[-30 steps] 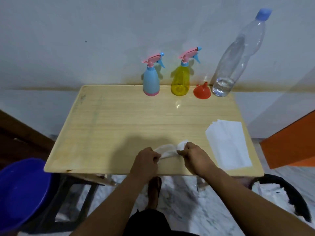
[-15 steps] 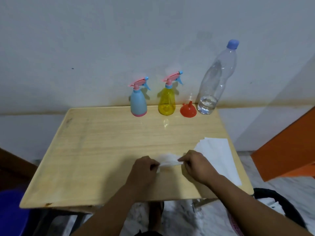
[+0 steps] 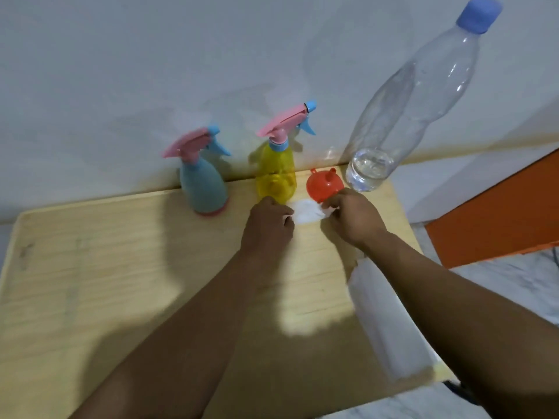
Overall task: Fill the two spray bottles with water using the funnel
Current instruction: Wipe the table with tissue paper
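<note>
1. Hands are pinching a white tissue (image 3: 305, 210) between them at the back of the table (image 3: 121, 282); I am watching the left hand (image 3: 269, 225) closed on one end and the right hand (image 3: 354, 219) closed on the other.
2. A second ago I was seeing that same tissue held at the near table edge; it is now lying stretched just in front of the yellow sprayer (image 3: 276, 176) and touching the base of the funnel (image 3: 323, 186).
3. Funnel is sitting mouth-down, spout up, between the yellow sprayer and the water bottle (image 3: 408, 110), which is holding only a little water at its bottom.
4. Blue sprayer (image 3: 202, 182) is standing left of the yellow one; both are wearing their pink trigger heads and the bottle its blue cap.
5. I am judging this as wiping near the funnel, perhaps a spill; whether the sprayers hold water I cannot tell.
6. More tissues (image 3: 390, 325) are lying on the right side of the table, under the right forearm.
</note>
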